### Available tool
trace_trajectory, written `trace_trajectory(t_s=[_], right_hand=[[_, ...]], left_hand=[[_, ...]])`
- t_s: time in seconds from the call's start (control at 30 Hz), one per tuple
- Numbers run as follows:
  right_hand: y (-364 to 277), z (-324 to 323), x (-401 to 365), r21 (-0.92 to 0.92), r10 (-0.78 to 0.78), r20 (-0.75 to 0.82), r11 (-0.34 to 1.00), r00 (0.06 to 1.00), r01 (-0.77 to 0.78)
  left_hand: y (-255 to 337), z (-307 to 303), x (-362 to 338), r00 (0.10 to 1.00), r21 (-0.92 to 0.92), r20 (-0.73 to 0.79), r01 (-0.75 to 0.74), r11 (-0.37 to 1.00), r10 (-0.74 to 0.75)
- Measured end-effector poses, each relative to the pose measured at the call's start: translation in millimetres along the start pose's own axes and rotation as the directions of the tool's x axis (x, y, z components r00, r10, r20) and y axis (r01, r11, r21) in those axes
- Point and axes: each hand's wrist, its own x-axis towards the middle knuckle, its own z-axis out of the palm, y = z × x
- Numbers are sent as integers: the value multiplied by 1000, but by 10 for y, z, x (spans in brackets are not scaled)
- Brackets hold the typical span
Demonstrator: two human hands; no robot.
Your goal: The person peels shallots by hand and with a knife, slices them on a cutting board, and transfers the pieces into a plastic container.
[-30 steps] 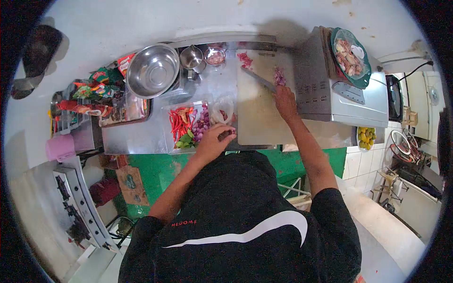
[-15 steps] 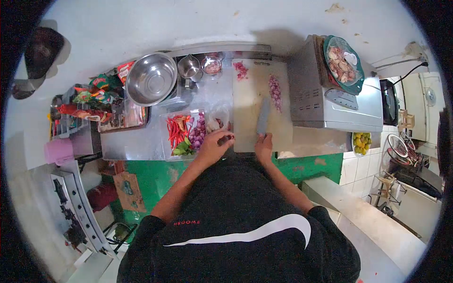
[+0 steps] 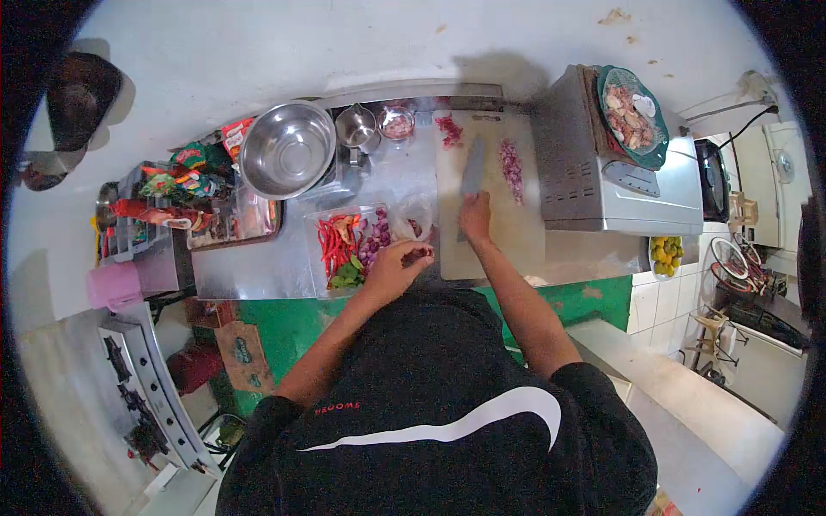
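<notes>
My right hand [image 3: 475, 217] is closed round the handle of a knife [image 3: 473, 165], whose blade points away from me over the cutting board [image 3: 495, 249]. Two piles of chopped shallot lie on the board, one [image 3: 511, 172] to the right of the blade and a redder one [image 3: 449, 131] at the far left corner. Left of the board, my left hand [image 3: 404, 265] has its fingers pinched together; what they hold is too small to name. Just beyond it are a clear plastic bag [image 3: 414, 217] and a tray with red chillies [image 3: 336, 245], whole shallots [image 3: 375, 236] and green leaves [image 3: 348, 273].
A large steel bowl [image 3: 288, 149], a steel cup [image 3: 357, 127] and a small bowl [image 3: 397, 125] stand at the back. An oven [image 3: 637, 202] at the right carries a green basket [image 3: 632, 116]. Green citrus fruits [image 3: 666, 256] sit beside it.
My right hand has moved the knife forward and slightly left, toward the far side of the board. My left hand stays near the bag. The whole view has shifted slightly.
</notes>
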Motion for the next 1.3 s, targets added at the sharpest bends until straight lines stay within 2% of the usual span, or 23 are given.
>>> trace_trajectory(t_s=[0.03,0.07,0.13,0.27,0.33,0.47,0.53,0.57,0.63,0.67,0.7,0.73,0.77,0.83,0.87,0.93,0.97,1.03,1.1,1.17,1.3], right_hand=[[-58,-2,62,28,92,104,995,990,-96],[-110,-3,98,26,94,97,995,991,-96],[-151,1,140,-43,-44,-29,998,999,43],[-127,-142,-14,-44,55,-85,997,995,-58],[-115,-333,-273,79,226,4,971,974,-226],[141,-332,-185,64,213,102,973,972,-221],[723,-165,135,-21,-145,8,989,989,145],[699,-237,98,-21,-143,19,989,990,143],[376,-520,-12,91,-222,20,971,975,219],[181,-705,-95,91,-222,30,972,975,218],[-10,-919,-229,187,-69,148,982,986,41],[-109,-1083,-348,257,75,277,955,958,-149],[-120,-1186,-407,258,78,286,953,955,-156],[-123,-1353,-472,309,126,420,911,899,-272],[-144,-1423,-483,311,121,427,911,896,-272],[-176,-1537,-517,336,36,550,905,834,-260],[-142,-1561,-510,332,32,564,906,825,-263],[-92,-1583,-460,352,-98,598,924,795,-151],[-49,-1608,-388,318,-76,637,933,767,-172],[-21,-1621,-330,279,-54,673,942,738,-186],[-23,-1619,-276,327,-135,688,935,713,-138]], left_hand=[[-25,-3,16,1000,30,13,-19,999,19],[-47,-4,34,1000,27,19,-25,999,24],[-88,-2,69,997,31,36,-76,997,75],[-138,60,175,989,-19,20,-146,989,146],[-155,148,237,989,-161,52,-125,979,135],[-172,309,410,997,-219,68,-25,975,40],[-144,386,476,995,-329,95,49,943,-19],[-150,447,500,995,-329,90,57,942,-29],[-203,606,577,990,-613,122,136,779,-77],[-268,698,618,993,-641,105,111,759,-57],[-229,757,620,992,-644,101,119,756,-70],[-151,796,609,988,-660,86,151,736,-125],[-97,843,605,982,-673,71,176,718,-174],[-113,999,592,978,-697,46,176,695,-202],[-138,1078,595,978,-712,31,165,682,-205],[-88,1208,563,975,-730,3,153,667,-220],[-72,1259,547,974,-702,-10,155,695,-227],[-26,1325,522,969,-674,-38,156,722,-245],[34,1388,485,958,-614,-60,187,767,-282],[127,1475,437,946,-646,-120,155,748,-300],[209,1580,367,936,-631,-238,55,774,-261]])
